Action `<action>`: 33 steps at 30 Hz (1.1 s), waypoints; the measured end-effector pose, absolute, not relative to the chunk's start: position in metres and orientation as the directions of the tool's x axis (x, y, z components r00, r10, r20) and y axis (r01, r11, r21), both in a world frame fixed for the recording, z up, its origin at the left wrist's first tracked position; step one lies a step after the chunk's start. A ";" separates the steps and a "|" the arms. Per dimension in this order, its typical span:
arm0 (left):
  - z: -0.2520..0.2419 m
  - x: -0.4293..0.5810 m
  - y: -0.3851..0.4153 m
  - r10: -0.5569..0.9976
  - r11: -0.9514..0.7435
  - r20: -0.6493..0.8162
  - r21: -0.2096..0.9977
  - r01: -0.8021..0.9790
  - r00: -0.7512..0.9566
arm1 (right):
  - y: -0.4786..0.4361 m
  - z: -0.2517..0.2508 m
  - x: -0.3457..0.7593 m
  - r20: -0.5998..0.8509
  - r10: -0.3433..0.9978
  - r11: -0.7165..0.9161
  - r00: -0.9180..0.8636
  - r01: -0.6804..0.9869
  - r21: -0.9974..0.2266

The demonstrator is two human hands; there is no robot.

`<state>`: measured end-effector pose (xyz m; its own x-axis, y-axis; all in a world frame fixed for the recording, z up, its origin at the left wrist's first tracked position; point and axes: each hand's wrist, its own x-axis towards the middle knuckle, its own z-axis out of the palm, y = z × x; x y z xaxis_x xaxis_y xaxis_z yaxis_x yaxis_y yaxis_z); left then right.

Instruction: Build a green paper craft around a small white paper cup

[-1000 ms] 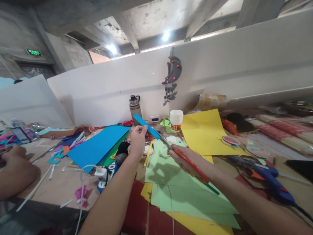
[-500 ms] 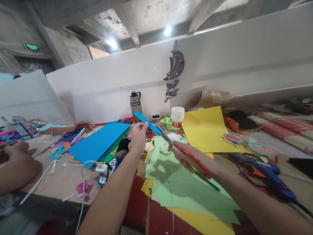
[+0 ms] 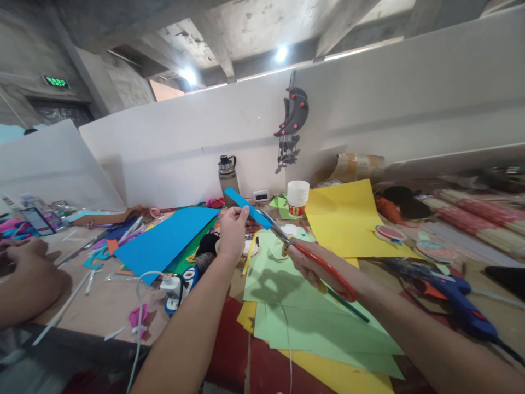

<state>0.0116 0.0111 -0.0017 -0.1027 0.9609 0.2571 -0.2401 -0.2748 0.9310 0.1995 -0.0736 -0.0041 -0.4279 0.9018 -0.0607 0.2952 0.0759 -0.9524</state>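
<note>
Pinched in my left hand (image 3: 233, 230) is a narrow strip of blue paper (image 3: 237, 198), slanting down to the right. My right hand (image 3: 307, 262) grips a pair of scissors with red handles (image 3: 328, 268). The scissor blades (image 3: 279, 233) meet the lower right end of the strip; whether they are closed on it I cannot tell. Both hands are above light green paper sheets (image 3: 303, 306). A thin green stick (image 3: 348, 305) shows below my right hand. To the left lies a larger blue sheet (image 3: 168, 235).
A yellow sheet (image 3: 340, 219), stacked paper cups (image 3: 298, 194) and a bottle (image 3: 228, 178) stand or lie behind. At right is a blue glue gun (image 3: 459, 301). A power strip with a white charger (image 3: 172, 285) is at left, beyond it another person's hand (image 3: 30, 268).
Hardly anything differs. The camera view has shifted very slightly, while both hands keep their hold on the blue strip and the scissors.
</note>
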 end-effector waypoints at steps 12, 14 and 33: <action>-0.001 0.012 0.011 0.958 -0.283 0.262 0.931 -0.229 -0.119 | -0.071 -0.009 0.201 -0.063 0.906 0.086 -0.419 0.327 -0.941; -0.002 0.011 0.012 0.958 -0.282 0.261 0.933 -0.226 -0.117 | -0.071 -0.009 0.201 -0.065 0.906 0.082 -0.418 0.325 -0.942; -0.002 0.013 0.009 0.967 -0.256 0.245 0.934 -0.248 -0.075 | -0.073 -0.006 0.198 -0.021 0.949 0.137 -0.314 0.472 -0.871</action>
